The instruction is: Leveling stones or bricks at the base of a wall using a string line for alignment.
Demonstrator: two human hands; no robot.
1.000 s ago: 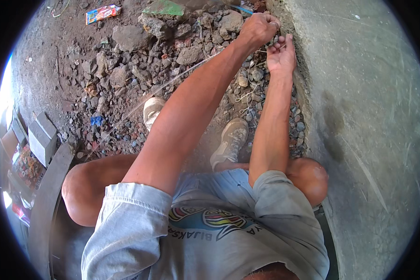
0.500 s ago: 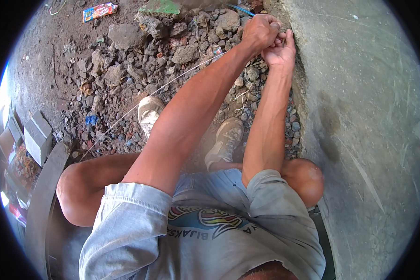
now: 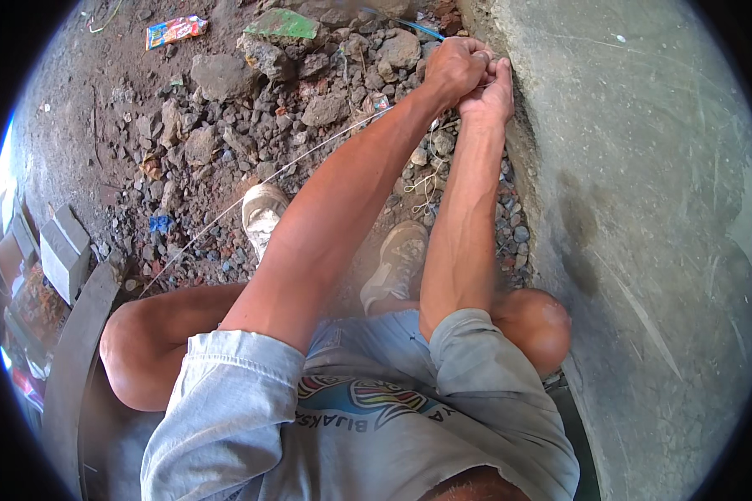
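Both my hands meet at the far end of the rubble, beside the concrete edge. My left hand (image 3: pixel 457 70) is closed, knuckles up, its fingertips pressed against those of the right. My right hand (image 3: pixel 488 98) is palm up with its fingers pinched together; whatever lies between the fingers is too small to make out. A thin white string (image 3: pixel 226 211) stretches from near my left knee up over the stones and passes out of sight behind my left forearm. A loose tangle of string (image 3: pixel 427 185) lies by my right forearm. Just beyond my left hand is a thin blue strip (image 3: pixel 424 30).
Broken rocks (image 3: pixel 224 77) and gravel cover the ground before my shoes (image 3: pixel 263 209). A raised concrete slab (image 3: pixel 643 167) runs along the right. A wrapper (image 3: pixel 176 32) and a green shard (image 3: pixel 284 23) lie at the far left. Grey blocks (image 3: pixel 65 250) stand at the left.
The view has shifted slightly, and stones and wrapper sit a little lower in it. My hands stay together at the slab edge, with the right fingers drawn in slightly closer to the left.
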